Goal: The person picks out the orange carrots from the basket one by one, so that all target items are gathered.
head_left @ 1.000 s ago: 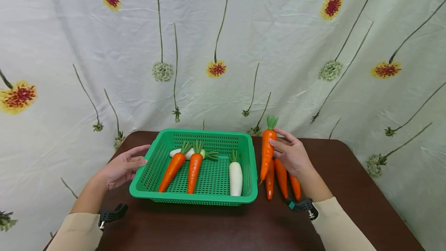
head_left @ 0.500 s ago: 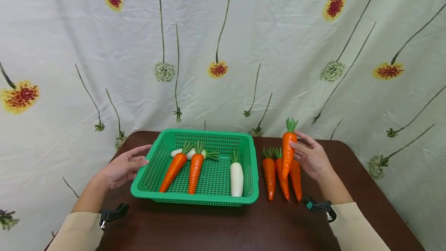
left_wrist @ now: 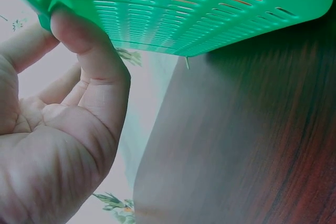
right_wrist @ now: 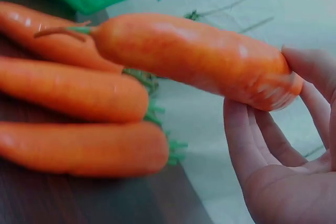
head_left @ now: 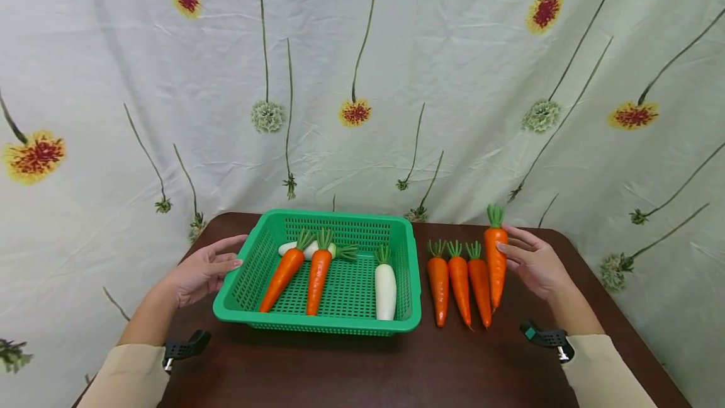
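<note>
My left hand (head_left: 198, 272) pinches the left rim of a green plastic basket (head_left: 323, 326), the thumb (left_wrist: 79, 35) on the rim. Inside the basket lie two orange carrots (head_left: 281, 282) with green tops, a white radish (head_left: 385, 291) on the right, and another white radish (head_left: 287, 248) partly hidden beneath the carrots. To the basket's right, my right hand (head_left: 535, 263) holds a carrot (head_left: 496, 260) near its leafy end, between thumb and fingers. In the right wrist view this carrot (right_wrist: 194, 56) hides part of the neighbouring ones.
Three carrots (head_left: 459, 285) lie side by side on the dark wooden table (head_left: 362, 370), between the basket and the held carrot. A pale flowered cloth (head_left: 317, 162) hangs behind the table's far edge.
My right hand has carried its carrot to the right, away from the basket and past the three carrots, and slightly lower in view. The left hand stays at the rim.
</note>
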The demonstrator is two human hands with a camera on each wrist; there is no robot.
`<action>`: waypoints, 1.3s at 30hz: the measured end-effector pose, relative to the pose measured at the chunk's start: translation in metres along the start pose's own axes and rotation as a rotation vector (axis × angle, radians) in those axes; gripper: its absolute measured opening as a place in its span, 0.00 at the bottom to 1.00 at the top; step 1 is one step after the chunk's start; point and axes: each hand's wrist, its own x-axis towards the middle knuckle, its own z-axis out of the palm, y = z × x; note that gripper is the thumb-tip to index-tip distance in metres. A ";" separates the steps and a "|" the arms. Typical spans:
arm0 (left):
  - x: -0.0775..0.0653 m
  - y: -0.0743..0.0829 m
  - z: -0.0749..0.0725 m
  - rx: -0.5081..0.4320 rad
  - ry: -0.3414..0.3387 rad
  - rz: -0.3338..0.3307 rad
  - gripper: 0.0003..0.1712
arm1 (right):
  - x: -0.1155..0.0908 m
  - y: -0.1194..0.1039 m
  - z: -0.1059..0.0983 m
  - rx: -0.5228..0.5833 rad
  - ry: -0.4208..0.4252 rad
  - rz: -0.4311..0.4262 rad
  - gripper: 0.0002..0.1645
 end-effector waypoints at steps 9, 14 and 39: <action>-0.001 0.001 0.001 0.006 0.004 0.000 0.42 | -0.001 0.013 -0.022 -0.143 0.017 0.054 0.23; -0.001 0.001 0.002 0.024 0.021 -0.008 0.43 | -0.001 0.019 -0.033 -0.165 0.031 0.084 0.21; 0.001 -0.001 0.000 0.011 0.014 -0.008 0.44 | 0.014 0.039 -0.050 -0.393 0.010 0.218 0.32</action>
